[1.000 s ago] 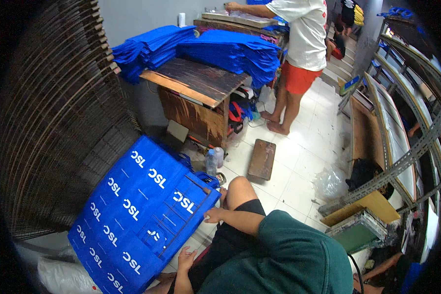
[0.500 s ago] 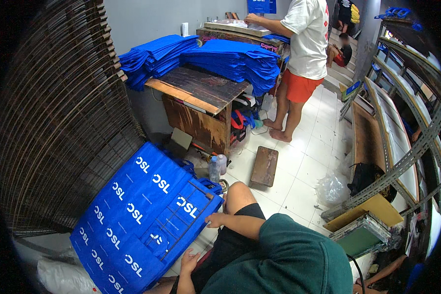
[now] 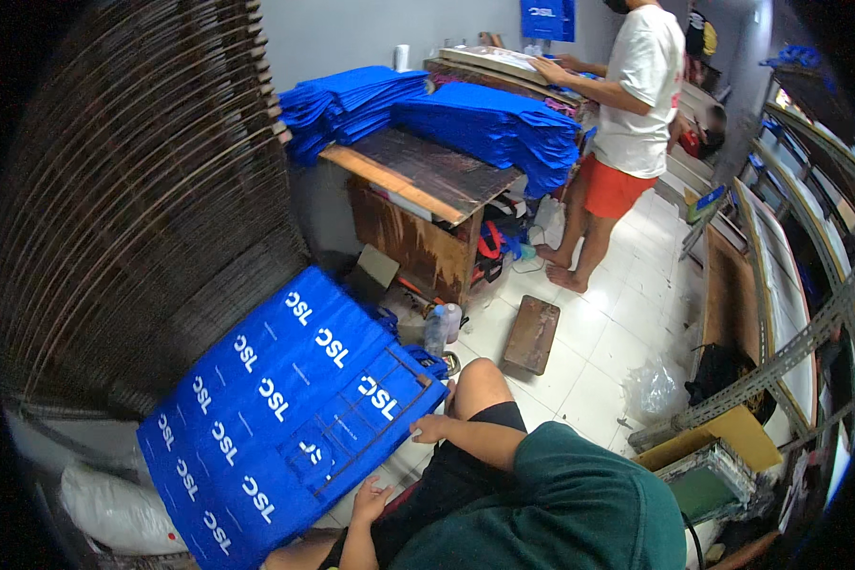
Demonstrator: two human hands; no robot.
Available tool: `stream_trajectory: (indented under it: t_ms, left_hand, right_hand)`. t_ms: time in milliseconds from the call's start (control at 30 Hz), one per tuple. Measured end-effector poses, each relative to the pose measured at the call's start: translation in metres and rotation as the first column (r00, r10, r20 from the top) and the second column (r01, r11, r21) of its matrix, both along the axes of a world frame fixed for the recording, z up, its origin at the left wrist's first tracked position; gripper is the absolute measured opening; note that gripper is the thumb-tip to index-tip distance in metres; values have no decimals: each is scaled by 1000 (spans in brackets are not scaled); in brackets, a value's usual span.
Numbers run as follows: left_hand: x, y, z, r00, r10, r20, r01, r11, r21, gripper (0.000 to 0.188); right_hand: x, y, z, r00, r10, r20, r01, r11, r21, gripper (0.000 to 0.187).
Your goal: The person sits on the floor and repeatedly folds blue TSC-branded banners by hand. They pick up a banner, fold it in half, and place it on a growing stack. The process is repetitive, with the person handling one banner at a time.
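Blue fabric bags (image 3: 228,408) with white print lie flat and overlapping before me, on the tilted surface at my left. A thin dark metal frame (image 3: 359,425) shows along their right side. My right hand (image 3: 430,429) is closed at the near right edge of this layer, fingers pinched together. A small pale bit shows at its fingertips; what it holds, I cannot make out. Lower down, my left hand (image 3: 370,499) hovers just beside the bags' edge, its fingers apart and loosely curled, with nothing visible in them.
A tall wire drying rack (image 3: 161,190) rises at left. Stacks of blue fabric (image 3: 489,119) lie on a wooden table (image 3: 399,171). Nearby stand a low wooden stool (image 3: 532,334), bottles (image 3: 437,328) and metal shelving (image 3: 779,351). A co-worker (image 3: 636,76) handles a flat frame at the back.
The view has shifted, so the room appears moved to the right. The co-worker has turned, and both arms now reach over the frame. My hands keep nearly the same places beside the bags.
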State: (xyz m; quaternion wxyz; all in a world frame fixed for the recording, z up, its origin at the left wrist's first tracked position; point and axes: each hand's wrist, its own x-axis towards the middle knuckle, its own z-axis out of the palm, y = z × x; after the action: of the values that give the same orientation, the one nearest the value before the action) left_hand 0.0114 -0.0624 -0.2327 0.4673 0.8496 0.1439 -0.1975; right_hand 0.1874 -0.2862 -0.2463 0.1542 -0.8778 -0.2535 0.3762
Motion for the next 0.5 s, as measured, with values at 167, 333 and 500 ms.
stream_trajectory:
  t_ms: [167, 333, 500]
  left_hand:
    - [-2, -5, 9, 995, 38, -97, -48, 994, -101, 62]
    - [-3, 1, -4, 989, 4, -151, -8, 1000, -23, 66]
    - [-4, 0, 4, 982, 6, -188, -6, 1000, 3, 68]
  right_hand:
    - [-3, -3, -1, 999, 8, 34, -10, 999, 49, 45]
    - [8, 0, 20, 992, -123, -4, 109, 868, 484, 40]
    - [63, -20, 103, 974, -215, -70, 192, 627, 755, 36]
